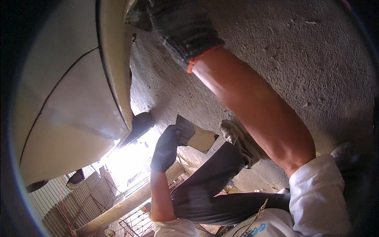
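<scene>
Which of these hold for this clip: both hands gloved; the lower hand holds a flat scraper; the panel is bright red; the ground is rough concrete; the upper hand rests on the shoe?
1. Both hands wear dark knitted gloves: true, the left hand and the right hand.
2. The left hand holds a flat-bladed scraper with beige putty: true, its grip is closed on the handle.
3. The curved body panel is bright red: false, it is pale cream.
4. The ground is rough grey concrete: true.
5. The right hand rests on the worn pale shoe: false, it is up at the panel's edge.
</scene>
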{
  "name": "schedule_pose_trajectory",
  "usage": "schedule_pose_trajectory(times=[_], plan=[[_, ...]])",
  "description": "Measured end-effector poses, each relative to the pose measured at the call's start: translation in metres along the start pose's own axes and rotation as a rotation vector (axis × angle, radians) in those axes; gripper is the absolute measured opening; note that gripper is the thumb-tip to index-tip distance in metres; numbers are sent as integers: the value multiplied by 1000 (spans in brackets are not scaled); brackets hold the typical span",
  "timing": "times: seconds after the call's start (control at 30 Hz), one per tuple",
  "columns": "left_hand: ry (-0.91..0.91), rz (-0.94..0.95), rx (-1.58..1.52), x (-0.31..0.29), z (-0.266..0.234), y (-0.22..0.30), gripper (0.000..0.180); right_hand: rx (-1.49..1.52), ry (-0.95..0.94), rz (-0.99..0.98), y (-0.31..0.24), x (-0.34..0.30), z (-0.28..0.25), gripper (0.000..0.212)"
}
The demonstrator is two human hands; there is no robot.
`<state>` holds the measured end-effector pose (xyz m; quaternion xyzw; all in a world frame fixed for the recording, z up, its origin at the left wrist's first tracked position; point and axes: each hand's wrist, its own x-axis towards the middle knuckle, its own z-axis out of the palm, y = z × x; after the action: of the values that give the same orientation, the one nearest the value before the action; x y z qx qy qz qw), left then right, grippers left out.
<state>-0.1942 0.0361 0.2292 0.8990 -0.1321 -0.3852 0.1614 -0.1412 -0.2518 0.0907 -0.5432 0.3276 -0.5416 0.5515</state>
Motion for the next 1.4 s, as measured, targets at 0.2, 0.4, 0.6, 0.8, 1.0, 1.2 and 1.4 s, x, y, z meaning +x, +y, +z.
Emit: schedule_pose_trajectory(times=[0.2, 0.4, 0.6, 0.8, 1.0, 1.2, 1.4], plan=[[30, -115, 193, -12, 2, -19, 20, 9, -37, 14, 9, -21, 1, 29], [29, -12, 280, -14, -11, -40, 23, 53, -61, 51, 11, -32, 6, 29], [-32, 230, 279, 17, -28, -48, 28, 205, -66, 153, 23, -30, -30, 30], [-140, 637, 491, 111, -41, -51, 28, 516, 52, 346, 19, -32, -106, 32], [-156, 1247, 669, 247, -10, -9, 40, 704, 262, 371, 10, -59, -146, 33], [-437, 1071, 305, 313, 40, 32, 41, 223, 318, 328, 3, -139, -190, 33], [-464, 644, -62, 301, 9, -30, 42, -128, 246, 385, 18, -221, -207, 33]])
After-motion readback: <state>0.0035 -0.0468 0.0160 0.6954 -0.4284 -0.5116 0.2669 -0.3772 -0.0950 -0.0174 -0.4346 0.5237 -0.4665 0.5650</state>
